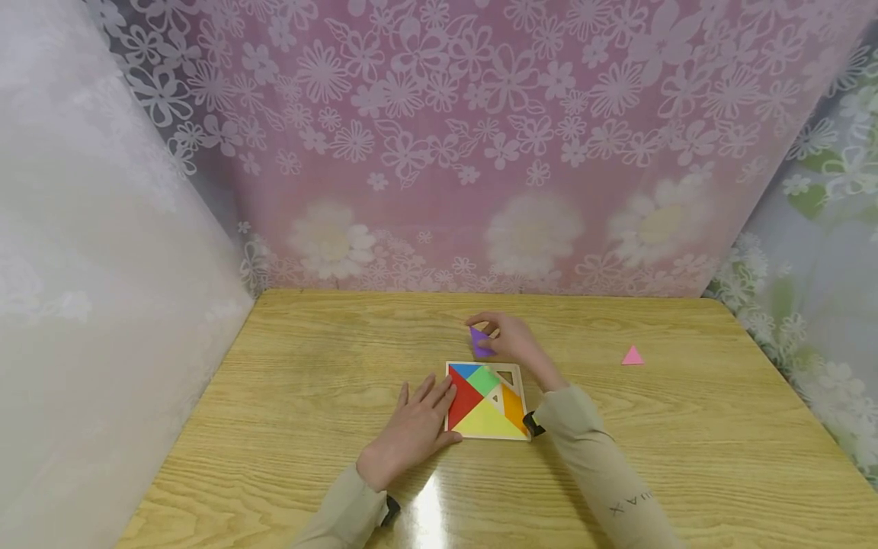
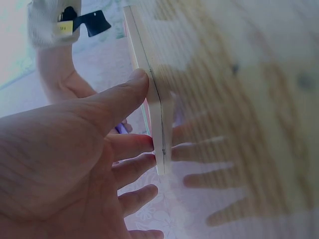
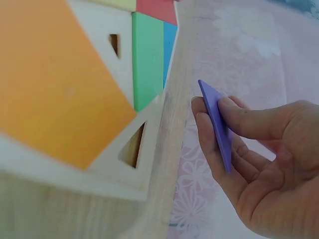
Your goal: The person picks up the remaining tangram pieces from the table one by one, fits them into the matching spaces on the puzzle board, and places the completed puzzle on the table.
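Note:
Between the thumb and fingers of my right hand [image 1: 511,338] is a purple tangram triangle [image 1: 480,343], held above the far edge of the tangram board [image 1: 488,438]. The right wrist view shows this purple triangle [image 3: 219,127] pinched and tilted, apart from the board. My left hand [image 1: 414,419] lies with extended fingers along the board's left side, its thumb and some fingertips touching the edge [image 2: 157,119]. Red [image 1: 463,396], yellow [image 1: 488,422], orange [image 1: 512,404], green [image 1: 483,380] and blue [image 1: 465,370] pieces sit in the board. Two places in it show bare wood with small triangular holes.
A pink triangle [image 1: 632,356] lies on the wooden table [image 1: 329,343], to the right of the board. Behind the table hangs a pink flowered curtain [image 1: 439,175], with pale curtains at both sides. Dark wrist straps show at both sleeves.

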A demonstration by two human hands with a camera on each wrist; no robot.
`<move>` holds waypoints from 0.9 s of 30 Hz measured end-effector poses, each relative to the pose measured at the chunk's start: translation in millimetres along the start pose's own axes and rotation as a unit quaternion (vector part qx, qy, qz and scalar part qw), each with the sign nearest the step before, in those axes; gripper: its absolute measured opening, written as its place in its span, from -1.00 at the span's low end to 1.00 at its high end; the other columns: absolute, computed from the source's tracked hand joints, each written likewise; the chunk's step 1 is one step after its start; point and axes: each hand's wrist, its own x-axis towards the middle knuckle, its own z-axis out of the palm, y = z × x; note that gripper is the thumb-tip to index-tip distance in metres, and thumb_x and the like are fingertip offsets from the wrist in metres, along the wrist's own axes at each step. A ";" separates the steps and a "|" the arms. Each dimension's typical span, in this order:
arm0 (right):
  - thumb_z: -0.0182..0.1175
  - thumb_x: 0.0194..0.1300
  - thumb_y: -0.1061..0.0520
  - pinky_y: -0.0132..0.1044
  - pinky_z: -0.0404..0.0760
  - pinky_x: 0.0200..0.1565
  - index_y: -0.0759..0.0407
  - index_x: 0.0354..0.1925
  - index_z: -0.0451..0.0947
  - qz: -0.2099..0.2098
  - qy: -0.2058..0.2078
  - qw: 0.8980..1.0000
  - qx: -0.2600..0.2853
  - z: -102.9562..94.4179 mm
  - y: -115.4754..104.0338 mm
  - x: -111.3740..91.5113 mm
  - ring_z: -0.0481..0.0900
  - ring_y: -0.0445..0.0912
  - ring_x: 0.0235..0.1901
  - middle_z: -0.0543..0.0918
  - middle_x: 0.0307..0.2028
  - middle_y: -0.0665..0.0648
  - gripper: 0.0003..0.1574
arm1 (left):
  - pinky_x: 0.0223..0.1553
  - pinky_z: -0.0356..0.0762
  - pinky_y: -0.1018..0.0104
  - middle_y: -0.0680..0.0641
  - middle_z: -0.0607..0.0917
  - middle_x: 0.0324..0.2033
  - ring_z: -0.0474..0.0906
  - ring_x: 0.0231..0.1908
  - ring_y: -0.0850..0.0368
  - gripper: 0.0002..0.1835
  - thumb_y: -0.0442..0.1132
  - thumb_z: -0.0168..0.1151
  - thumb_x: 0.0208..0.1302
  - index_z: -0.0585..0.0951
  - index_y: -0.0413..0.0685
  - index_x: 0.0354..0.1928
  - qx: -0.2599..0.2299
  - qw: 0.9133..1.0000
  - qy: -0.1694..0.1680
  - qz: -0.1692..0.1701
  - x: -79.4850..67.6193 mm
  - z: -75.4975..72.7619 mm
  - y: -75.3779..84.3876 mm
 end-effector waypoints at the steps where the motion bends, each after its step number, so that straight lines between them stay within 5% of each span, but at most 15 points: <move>1: 0.31 0.34 0.29 -0.20 0.62 -0.26 0.14 0.21 0.62 0.006 0.003 1.000 0.016 -0.6 2.9 -2.0 0.65 0.09 -0.15 0.72 -0.12 0.25 -0.52 | 0.40 0.10 -0.37 -0.11 0.28 0.52 0.12 0.52 -0.17 -0.19 0.17 0.21 0.39 0.33 -0.17 0.50 0.000 1.000 0.001 0.000 -0.1 -0.1 0.0; 16: 0.27 0.39 0.28 -0.13 0.75 -0.23 0.32 0.24 0.50 0.075 0.035 0.982 0.172 -21.3 28.1 -41.7 0.73 0.02 -0.29 0.72 -0.11 0.37 -0.52 | 0.39 0.10 -0.37 -0.13 0.28 0.51 0.12 0.52 -0.20 -0.19 0.17 0.21 0.39 0.33 -0.20 0.50 -0.003 1.000 0.002 0.001 0.6 0.4 1.1; 27: 0.27 0.33 0.39 -0.13 0.75 -0.31 0.48 0.15 0.49 0.063 0.034 0.985 0.154 -27.3 51.4 -72.9 0.69 -0.01 -0.36 0.68 -0.15 0.43 -0.56 | 0.40 0.09 -0.36 -0.13 0.28 0.51 0.11 0.52 -0.19 -0.19 0.15 0.22 0.39 0.32 -0.20 0.50 0.000 1.000 0.001 0.002 -0.8 -2.3 1.6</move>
